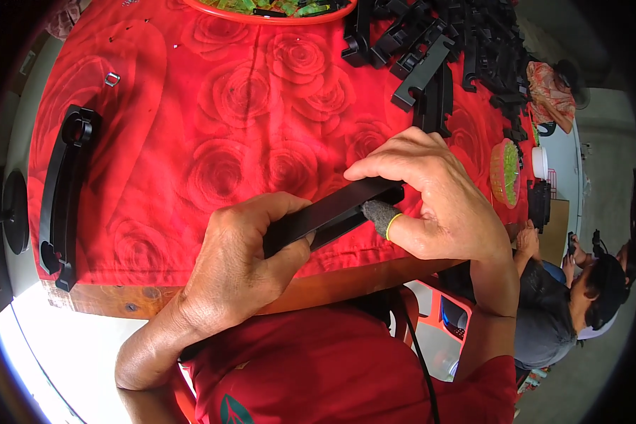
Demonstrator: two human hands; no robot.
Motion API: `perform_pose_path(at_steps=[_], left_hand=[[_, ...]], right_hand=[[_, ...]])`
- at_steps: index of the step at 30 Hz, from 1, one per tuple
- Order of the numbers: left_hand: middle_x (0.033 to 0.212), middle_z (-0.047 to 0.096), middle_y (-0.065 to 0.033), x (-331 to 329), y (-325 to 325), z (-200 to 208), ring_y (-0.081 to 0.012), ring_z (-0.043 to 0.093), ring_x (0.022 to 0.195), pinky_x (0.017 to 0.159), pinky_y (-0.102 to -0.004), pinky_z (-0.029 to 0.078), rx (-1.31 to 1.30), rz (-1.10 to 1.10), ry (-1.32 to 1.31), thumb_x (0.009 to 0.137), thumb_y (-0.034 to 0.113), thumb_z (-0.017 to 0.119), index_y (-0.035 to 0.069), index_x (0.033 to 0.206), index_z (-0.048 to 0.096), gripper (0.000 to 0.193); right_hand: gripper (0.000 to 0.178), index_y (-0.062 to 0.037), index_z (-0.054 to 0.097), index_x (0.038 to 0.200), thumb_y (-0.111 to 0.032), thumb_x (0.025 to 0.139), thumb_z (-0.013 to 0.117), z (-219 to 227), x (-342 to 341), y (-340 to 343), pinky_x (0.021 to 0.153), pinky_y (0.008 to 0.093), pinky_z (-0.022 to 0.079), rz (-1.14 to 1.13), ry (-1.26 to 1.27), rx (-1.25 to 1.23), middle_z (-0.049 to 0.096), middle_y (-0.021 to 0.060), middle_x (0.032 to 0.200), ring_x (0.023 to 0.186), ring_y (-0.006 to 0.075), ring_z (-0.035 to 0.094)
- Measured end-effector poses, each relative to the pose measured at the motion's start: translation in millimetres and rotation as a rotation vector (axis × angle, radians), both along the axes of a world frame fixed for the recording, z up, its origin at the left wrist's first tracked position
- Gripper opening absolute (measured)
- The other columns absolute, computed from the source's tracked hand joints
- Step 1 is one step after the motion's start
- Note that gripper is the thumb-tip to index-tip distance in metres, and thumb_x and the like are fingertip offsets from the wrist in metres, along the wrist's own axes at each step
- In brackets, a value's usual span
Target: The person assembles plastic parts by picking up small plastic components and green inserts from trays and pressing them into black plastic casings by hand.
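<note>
A long black plastic part (332, 210), shaped like a channel, is held level above the near edge of the table. My left hand (244, 258) grips its left end between thumb and fingers. At the other end, my right hand (438, 198) has its fingers over the top, and its thumb, in a grey finger cot (380, 216) with a yellow edge, presses into the side. What lies under that thumb is hidden. A similar black part (65, 198), with a round ring at one end, lies alone at the left side of the table.
A large heap of black plastic parts (466, 49) covers the far right. An orange tray (290, 20) of green pieces stands at the far edge, a pink basket (505, 173) at right. A small metal buckle (112, 79) lies far left. Other people sit at right.
</note>
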State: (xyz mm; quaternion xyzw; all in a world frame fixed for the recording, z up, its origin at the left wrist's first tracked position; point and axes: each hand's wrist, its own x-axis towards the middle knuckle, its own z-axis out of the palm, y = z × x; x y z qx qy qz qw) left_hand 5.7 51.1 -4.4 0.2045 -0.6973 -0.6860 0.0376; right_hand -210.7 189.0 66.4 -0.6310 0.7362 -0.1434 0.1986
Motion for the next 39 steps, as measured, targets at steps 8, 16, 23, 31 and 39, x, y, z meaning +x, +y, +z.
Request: perform_pose_path(at_steps=[8,16,23,31,39], left_hand=[[0.085,0.064,0.0015,-0.7,-1.1,2.3,-0.0049,0.057,0.078,0.068,-0.0249,0.047,0.023,0.005,-0.037,0.095,0.000,0.069,-0.004,0.120,0.071,0.026],[0.083,0.064,0.0017,-0.6,2.3,0.6,-0.0050,0.056,0.077,0.067,-0.0256,0.047,0.003,0.036,-0.020,0.094,0.000,0.068,-0.004,0.119,0.072,0.026],[0.082,0.064,0.0011,-2.8,0.6,1.9,-0.0050,0.056,0.075,0.066,-0.0253,0.047,-0.014,0.027,-0.037,0.092,0.000,0.068,-0.003,0.117,0.072,0.025],[0.082,0.064,0.0020,-2.8,0.9,-0.1,-0.0045,0.056,0.075,0.064,-0.0251,0.046,-0.027,0.033,-0.021,0.093,0.000,0.068,-0.003,0.117,0.072,0.025],[0.082,0.061,0.0038,-5.2,-1.9,1.3,-0.0040,0.053,0.075,0.066,-0.0244,0.044,0.072,0.063,-0.028,0.094,0.002,0.068,-0.003,0.117,0.072,0.024]], right_hand=[[0.038,-0.0076,0.077,0.109,-0.017,0.073,0.078,-1.2,0.3,-2.0,0.086,0.0408,0.044,0.021,-0.011,-0.004,0.073,0.0062,0.090,0.092,0.0261,0.063],[0.042,-0.0045,0.076,0.111,-0.011,0.070,0.072,4.2,5.1,-3.8,0.100,0.0394,0.044,-0.033,-0.008,0.119,0.074,0.0068,0.100,0.100,0.0250,0.065],[0.041,-0.0060,0.076,0.110,-0.014,0.070,0.075,-2.9,8.2,-5.4,0.094,0.0387,0.043,-0.059,0.022,0.126,0.074,0.0063,0.100,0.099,0.0250,0.064],[0.043,-0.0081,0.076,0.107,-0.019,0.066,0.081,-9.8,13.7,-3.1,0.087,0.0445,0.042,-0.041,0.077,-0.009,0.073,0.0078,0.101,0.101,0.0289,0.062],[0.037,-0.0046,0.075,0.105,-0.004,0.068,0.080,-3.7,23.0,11.6,0.093,0.0421,0.050,-0.030,0.228,-0.366,0.066,0.0168,0.131,0.117,0.0337,0.060]])
